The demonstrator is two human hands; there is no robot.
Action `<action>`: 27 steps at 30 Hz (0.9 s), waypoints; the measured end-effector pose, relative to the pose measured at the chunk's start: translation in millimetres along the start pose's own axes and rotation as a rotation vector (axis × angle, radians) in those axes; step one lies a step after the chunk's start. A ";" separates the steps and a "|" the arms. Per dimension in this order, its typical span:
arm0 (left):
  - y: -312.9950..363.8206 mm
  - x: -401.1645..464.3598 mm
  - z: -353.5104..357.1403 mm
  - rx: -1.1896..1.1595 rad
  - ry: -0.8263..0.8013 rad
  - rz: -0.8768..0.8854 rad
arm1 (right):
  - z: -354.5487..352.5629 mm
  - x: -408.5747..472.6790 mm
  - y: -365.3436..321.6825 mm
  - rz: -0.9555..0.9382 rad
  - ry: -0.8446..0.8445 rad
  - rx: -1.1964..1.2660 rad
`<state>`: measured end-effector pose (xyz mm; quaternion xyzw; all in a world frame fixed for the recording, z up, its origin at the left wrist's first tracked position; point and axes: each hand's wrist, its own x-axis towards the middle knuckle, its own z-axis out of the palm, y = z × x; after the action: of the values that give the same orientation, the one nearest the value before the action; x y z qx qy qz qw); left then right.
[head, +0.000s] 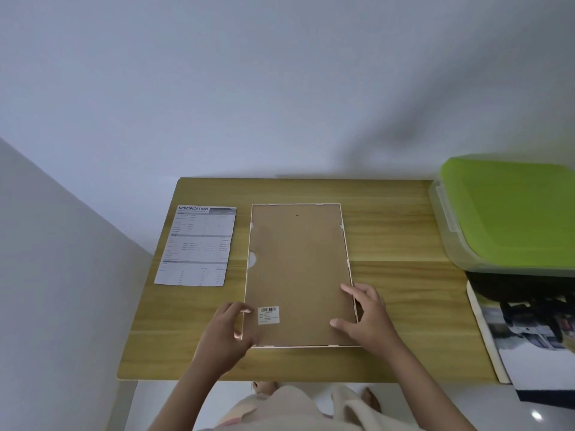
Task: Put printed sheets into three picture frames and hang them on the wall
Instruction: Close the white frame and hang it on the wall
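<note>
A white-edged picture frame point(298, 269) lies face down on the wooden table point(398, 244), its brown backing board up, with a barcode sticker near the lower left corner. My left hand point(228, 329) curls around the frame's lower left edge. My right hand point(367, 317) rests on the lower right edge, fingers spread on the backing board. A printed sheet point(197, 245) headed "SPECIFICATION" lies flat on the table to the left of the frame, apart from it.
A clear plastic box with a green lid point(510, 213) stands at the table's right edge on something black. Below it lie a book or prints with a dark photo point(535, 346). A white wall rises behind the table.
</note>
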<state>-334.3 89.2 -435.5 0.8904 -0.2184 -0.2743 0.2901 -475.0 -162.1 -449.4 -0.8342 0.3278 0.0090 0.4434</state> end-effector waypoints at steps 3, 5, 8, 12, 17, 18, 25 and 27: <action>-2.2 2.8 0.9 -0.022 0.006 0.000 | -1.6 1.0 2.4 -0.030 -0.016 -0.056; -2.3 4.0 1.3 -0.011 -0.003 0.006 | -1.7 1.9 3.0 -0.042 -0.016 -0.090; -2.7 6.1 1.2 -0.002 -0.034 0.021 | -3.5 4.9 1.5 -0.046 -0.054 -0.151; -1.6 15.5 -5.4 -0.017 -0.137 0.013 | -8.5 15.5 -5.9 0.021 -0.144 -0.179; 2.8 46.5 -15.9 0.020 -0.226 -0.023 | -14.9 41.4 -21.9 0.083 -0.182 -0.194; 3.5 52.5 -17.0 0.019 -0.233 -0.033 | -14.7 47.0 -25.7 0.097 -0.162 -0.201; 11.6 63.8 -20.3 0.080 -0.242 -0.040 | 4.9 55.9 -42.5 0.228 0.009 -0.252; 10.9 62.5 -21.4 0.016 -0.244 -0.040 | 11.9 53.0 -45.7 0.273 0.102 -0.170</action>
<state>-276.5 55.4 -436.7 0.8571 -0.2363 -0.3844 0.2486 -404.8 -163.9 -439.3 -0.8157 0.4583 0.0544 0.3488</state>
